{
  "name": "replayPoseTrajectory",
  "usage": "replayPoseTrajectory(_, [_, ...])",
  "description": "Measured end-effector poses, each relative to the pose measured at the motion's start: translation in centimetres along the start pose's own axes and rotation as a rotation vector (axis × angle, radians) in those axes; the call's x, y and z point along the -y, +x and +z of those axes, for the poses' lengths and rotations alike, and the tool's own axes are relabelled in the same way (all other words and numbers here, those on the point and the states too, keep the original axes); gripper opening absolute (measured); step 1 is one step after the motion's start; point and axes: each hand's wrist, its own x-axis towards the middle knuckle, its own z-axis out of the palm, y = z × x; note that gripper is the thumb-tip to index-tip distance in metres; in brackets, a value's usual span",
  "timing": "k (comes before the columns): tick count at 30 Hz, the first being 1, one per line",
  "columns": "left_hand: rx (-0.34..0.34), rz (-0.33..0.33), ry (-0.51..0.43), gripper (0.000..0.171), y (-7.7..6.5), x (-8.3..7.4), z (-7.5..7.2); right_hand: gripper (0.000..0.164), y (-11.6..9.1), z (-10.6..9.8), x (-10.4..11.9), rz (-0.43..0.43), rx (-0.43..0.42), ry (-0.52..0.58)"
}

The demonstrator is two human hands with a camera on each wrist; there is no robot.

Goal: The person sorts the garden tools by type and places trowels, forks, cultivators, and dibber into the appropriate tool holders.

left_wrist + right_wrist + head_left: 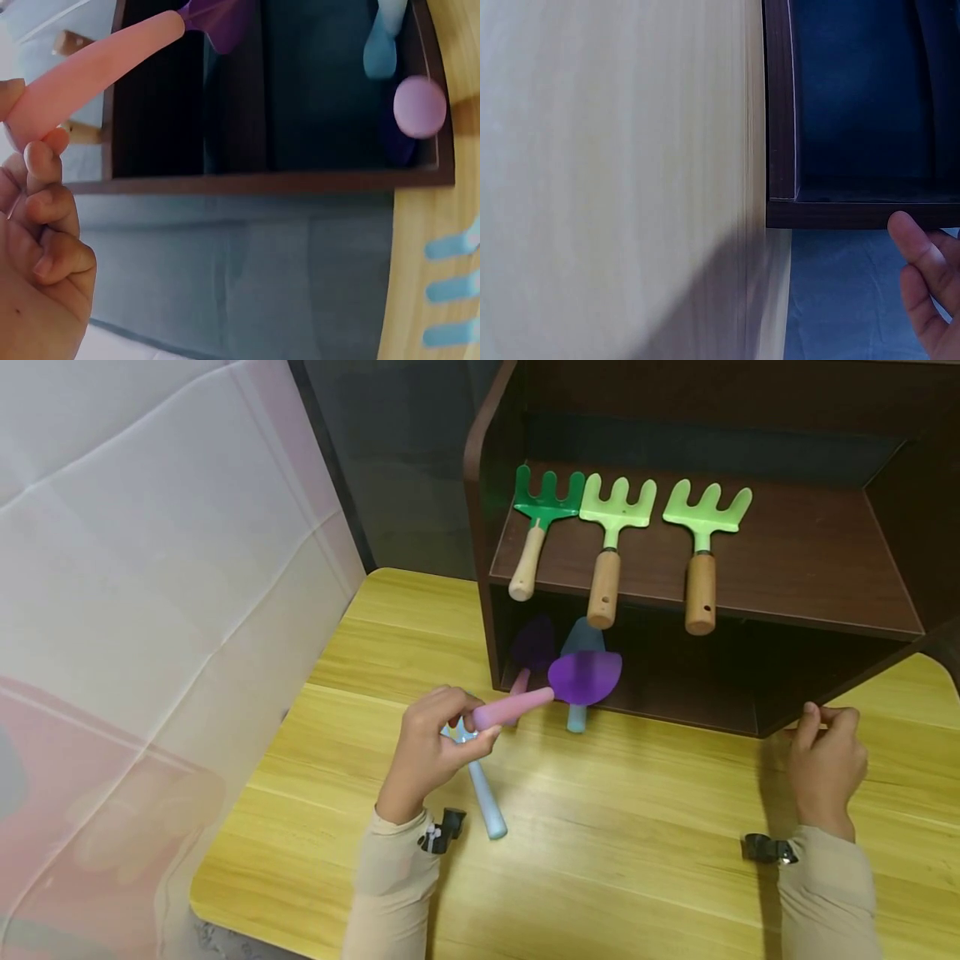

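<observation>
My left hand [429, 745] pinches the end of a toy hand trowel's pink handle [516, 705]; its purple blade [587, 677] points right, in front of the lower shelf compartment. In the left wrist view, the pink handle [94, 71] lies between thumb and fingers. Inside the lower compartment are a light blue trowel [576, 717] and another purple trowel with a pink handle [521, 679], partly hidden. Under my left hand, a light blue toy fork [487, 797] lies on the table. My right hand [828, 764] holds the side panel [840, 216] of the dark brown shelf, thumb at its front edge.
On the upper shelf board [810, 552] lie a dark green hand fork [528, 556] and two light green ones [606, 581] [701, 585], wooden handles jutting over the front edge. The shelf stands on a yellow wood-grain table [622, 835]. A pale curtain [150, 568] hangs at left.
</observation>
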Motion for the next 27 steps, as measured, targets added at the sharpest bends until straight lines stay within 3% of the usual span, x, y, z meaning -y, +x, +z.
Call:
replayPoseTrajectory(13, [-0.032,0.014,0.015,0.018,0.8,0.1,3.9,0.042,0.1,0.1,-0.2,0.003,-0.005,0.012])
replayPoseTrajectory(27, [-0.067,0.076,0.187,0.022,1.1,-0.1,7.2,0.041,0.1,0.2,-0.1,0.016,-0.007,0.002])
